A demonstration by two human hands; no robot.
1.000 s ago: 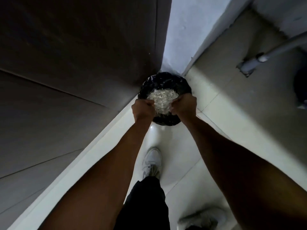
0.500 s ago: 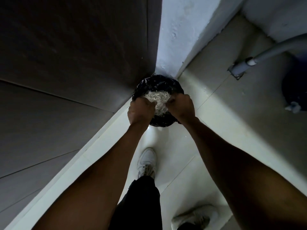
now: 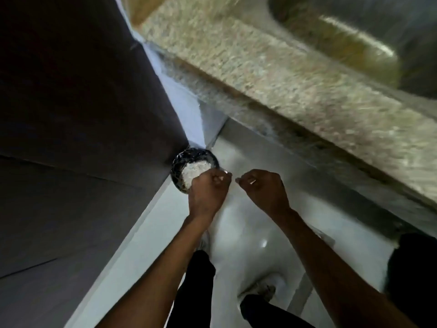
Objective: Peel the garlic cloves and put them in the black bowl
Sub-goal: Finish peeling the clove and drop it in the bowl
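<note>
Two hands hang low over the white floor (image 3: 238, 223), beneath the front edge of the speckled counter (image 3: 272, 74). The left hand (image 3: 208, 192) is curled, with what looks like the rim of a clear bag pinched at its fingertips; blur keeps me from being sure. The right hand (image 3: 262, 190) is also curled; whether it holds anything I cannot tell. Beyond the left hand, a bin (image 3: 179, 162) with a black liner stands on the floor in the corner where the dark cabinet (image 3: 78, 91) meets the wall, and a pale heap of garlic skins (image 3: 194, 171) lies in it. The hands are probably this low to tip the peelings straight into the bin without scattering them. No peeled cloves or black bowl are in view. A metal sink (image 3: 354, 34) is set in the counter top.
</note>
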